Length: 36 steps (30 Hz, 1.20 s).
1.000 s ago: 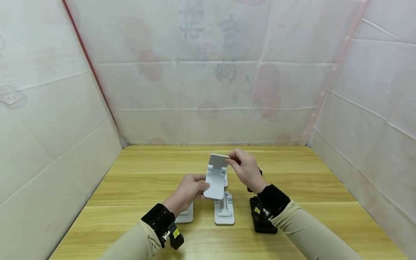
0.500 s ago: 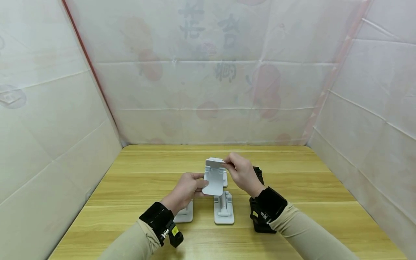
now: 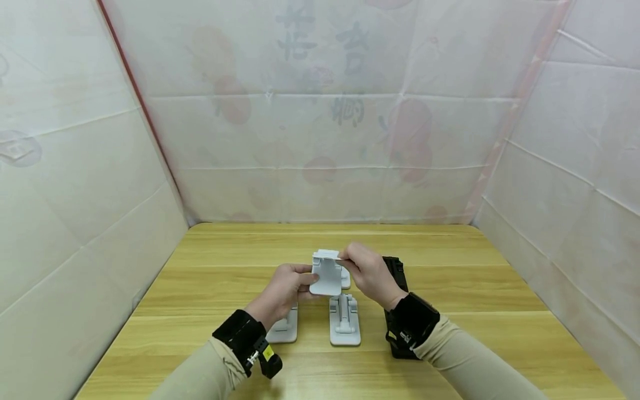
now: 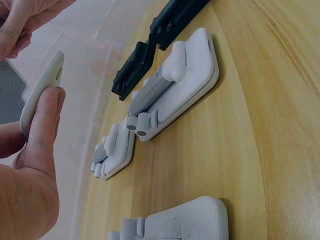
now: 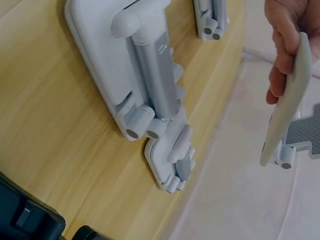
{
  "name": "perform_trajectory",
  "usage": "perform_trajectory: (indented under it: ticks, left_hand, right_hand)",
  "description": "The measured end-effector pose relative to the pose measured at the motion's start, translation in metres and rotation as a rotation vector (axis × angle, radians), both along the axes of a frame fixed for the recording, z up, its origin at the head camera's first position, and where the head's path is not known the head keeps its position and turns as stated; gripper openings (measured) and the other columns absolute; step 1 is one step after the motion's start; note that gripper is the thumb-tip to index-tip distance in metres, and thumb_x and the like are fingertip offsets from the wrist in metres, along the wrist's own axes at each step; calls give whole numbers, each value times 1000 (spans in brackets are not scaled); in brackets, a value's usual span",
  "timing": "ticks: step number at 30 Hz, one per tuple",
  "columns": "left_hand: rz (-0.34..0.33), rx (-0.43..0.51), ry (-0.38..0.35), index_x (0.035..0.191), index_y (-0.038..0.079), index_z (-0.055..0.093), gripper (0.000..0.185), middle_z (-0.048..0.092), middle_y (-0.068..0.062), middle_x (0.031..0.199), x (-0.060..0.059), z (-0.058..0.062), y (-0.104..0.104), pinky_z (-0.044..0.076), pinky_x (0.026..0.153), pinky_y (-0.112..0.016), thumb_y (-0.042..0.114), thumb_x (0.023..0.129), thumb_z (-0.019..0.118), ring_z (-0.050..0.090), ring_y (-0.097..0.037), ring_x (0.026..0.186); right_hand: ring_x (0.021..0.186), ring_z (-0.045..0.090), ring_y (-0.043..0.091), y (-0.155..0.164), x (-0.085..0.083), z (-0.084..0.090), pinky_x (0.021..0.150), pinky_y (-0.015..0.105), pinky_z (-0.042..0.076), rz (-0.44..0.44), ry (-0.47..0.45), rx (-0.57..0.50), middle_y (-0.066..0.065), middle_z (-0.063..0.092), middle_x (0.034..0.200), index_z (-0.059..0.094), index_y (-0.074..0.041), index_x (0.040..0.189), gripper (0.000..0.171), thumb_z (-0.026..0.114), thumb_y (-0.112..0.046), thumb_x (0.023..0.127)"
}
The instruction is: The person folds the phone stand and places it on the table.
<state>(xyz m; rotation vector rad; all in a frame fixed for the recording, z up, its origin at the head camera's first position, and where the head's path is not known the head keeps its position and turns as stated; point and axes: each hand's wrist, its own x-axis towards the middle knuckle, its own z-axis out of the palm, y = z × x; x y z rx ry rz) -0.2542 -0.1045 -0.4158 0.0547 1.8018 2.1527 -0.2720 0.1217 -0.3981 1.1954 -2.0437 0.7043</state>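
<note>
A white hinged plate, like the top of a folding phone stand (image 3: 326,279), is held above the table by both hands. My left hand (image 3: 284,286) pinches its left edge between thumb and fingers. My right hand (image 3: 369,273) pinches the right end of its upper flap, which is tilted toward the camera. In the right wrist view, the plate (image 5: 287,105) is edge-on, with a hinge and a grey textured pad beside it. Below lies a white phone stand base (image 3: 345,332) with a silver post (image 5: 157,77). My right fingertips are partly hidden.
Another white stand (image 3: 284,333) lies partly under my left wrist. A third (image 4: 115,150) is farther back, mostly hidden in the head view. Black stands (image 3: 394,269) lie at the right, partly behind my right wrist. Cloth walls surround the wooden table (image 3: 225,250).
The right hand has moved down and slightly left, folding the upper flap toward the camera. The left hand and the plate have shifted slightly left, and the plate looks more tilted.
</note>
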Motion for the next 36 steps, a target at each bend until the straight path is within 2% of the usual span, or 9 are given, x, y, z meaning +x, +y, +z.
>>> perform_trajectory:
  ticks: [7,15,20,26,32,36]
  left_hand:
    - [19,34,-16,139,-13,53,42,61,-33,131,0,1,0,63,87,-38,2,100,60,67,-40,115]
    - [45,68,-18,137,-15,53,43,63,-34,128,-2,1,0,63,86,-36,3,98,61,70,-38,110]
    - [29,105,-9,137,-15,53,42,64,-34,125,-1,3,-1,62,89,-39,5,100,56,71,-37,109]
    - [-7,146,-5,140,-12,51,46,65,-33,126,0,4,-3,62,92,-42,20,106,48,71,-35,109]
    - [-22,172,-10,141,-8,51,51,69,-27,121,0,5,-4,63,89,-39,31,108,49,72,-31,106]
    - [-24,190,-17,141,-8,51,53,71,-24,116,0,6,-5,63,87,-37,33,108,52,74,-29,102]
  right_hand:
    - [79,40,11,0,2,-2,70,22,36,11,39,23,1,51,90,55,-7,101,14,66,1,96]
    - [77,45,11,0,1,-2,65,23,39,25,57,21,1,54,87,57,-8,99,9,65,-3,99]
    - [77,51,13,0,1,-4,65,26,46,25,91,28,2,57,88,57,-6,97,6,62,-5,101]
    - [78,51,14,-1,2,-4,65,25,48,27,132,39,1,57,87,59,-5,96,22,47,-19,109]
    - [77,52,14,-1,2,-5,65,25,49,31,154,55,1,57,87,57,-6,95,12,55,-11,105]
    - [77,52,15,-1,1,-7,65,25,50,29,175,72,1,57,86,55,-7,92,13,56,-6,104]
